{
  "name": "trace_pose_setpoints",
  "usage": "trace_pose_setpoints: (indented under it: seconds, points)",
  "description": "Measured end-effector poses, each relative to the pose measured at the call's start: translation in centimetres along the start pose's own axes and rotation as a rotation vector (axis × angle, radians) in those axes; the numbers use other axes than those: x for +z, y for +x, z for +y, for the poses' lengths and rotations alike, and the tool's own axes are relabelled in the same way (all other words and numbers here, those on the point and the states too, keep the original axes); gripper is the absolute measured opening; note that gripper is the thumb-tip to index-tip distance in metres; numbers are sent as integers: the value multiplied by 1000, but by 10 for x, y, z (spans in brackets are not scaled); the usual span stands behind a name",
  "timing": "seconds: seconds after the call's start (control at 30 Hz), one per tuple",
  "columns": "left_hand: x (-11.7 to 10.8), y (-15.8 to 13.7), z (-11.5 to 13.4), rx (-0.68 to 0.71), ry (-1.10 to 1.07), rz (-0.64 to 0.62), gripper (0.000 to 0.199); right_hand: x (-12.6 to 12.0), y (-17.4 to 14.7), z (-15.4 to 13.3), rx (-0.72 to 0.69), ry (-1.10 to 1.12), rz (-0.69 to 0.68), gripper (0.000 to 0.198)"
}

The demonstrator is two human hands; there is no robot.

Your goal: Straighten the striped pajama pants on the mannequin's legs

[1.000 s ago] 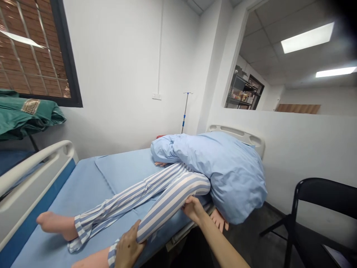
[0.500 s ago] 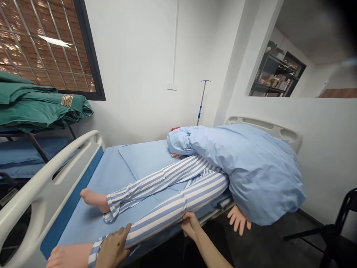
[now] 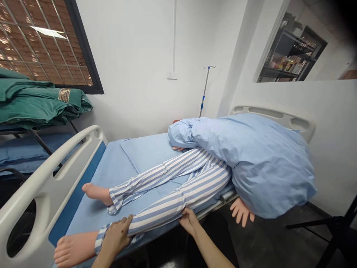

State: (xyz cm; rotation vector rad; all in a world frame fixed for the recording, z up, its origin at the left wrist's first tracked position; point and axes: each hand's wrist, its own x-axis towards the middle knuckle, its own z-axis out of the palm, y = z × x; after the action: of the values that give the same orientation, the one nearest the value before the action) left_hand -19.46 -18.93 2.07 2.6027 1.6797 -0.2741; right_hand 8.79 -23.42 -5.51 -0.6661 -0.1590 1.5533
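A mannequin in blue-and-white striped trousers [image 3: 208, 186] lies on a bed with a light blue sheet [image 3: 145, 152]. My left hand [image 3: 118, 234] is wrapped over the near lower leg, just above the trouser cuff and the bare foot [image 3: 74, 247]. At the knee, my right hand [image 3: 189, 221] grips the same leg from its near side, thumb on the cloth and fingers hidden beneath. The far leg rests on the sheet with its bare foot [image 3: 97, 193] showing. A bunched blue quilt [image 3: 251, 160] covers the upper body; a mannequin hand [image 3: 242, 212] hangs over the bed's edge.
A pale footboard [image 3: 60, 162] stands at the left and a headboard [image 3: 302, 126] at the right. Behind the bed rises an IV pole [image 3: 205, 91]. Green folded covers [image 3: 41, 102] lie on a rack at left. Dark chair legs [image 3: 315, 223] stand at right.
The camera view has tilted down slightly, so the background sits higher. The near foot and my left hand appear a little up and right. Both hands keep their hold on the leg.
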Motion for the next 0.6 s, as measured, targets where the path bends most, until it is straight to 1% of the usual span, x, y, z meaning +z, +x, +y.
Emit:
trace_pose_setpoints:
  seconds: [0.17, 0.27, 0.33, 0.43, 0.53, 0.6]
  points:
    - [-7, -4, -4, -22, -36, 17, 63, 8, -10, -10, 7, 39, -18, 19]
    - [-14, -3, -2, -56, -94, 43, 61, 21, -24, -25, -17, 56, -78, 16]
    - [-20, 2, 3, -99, -153, 41, 62, 33, -34, -41, -54, 36, -133, 16]
    - [-27, 15, 21, -168, -277, 28, 65, 58, -46, -72, -132, -69, -226, 24]
    - [-36, 30, 48, -185, -380, 81, 65, 81, -52, -107, -212, -186, -342, 31]
    - [-43, 39, 68, -183, -427, 119, 63, 90, -53, -128, -281, -238, -384, 32]
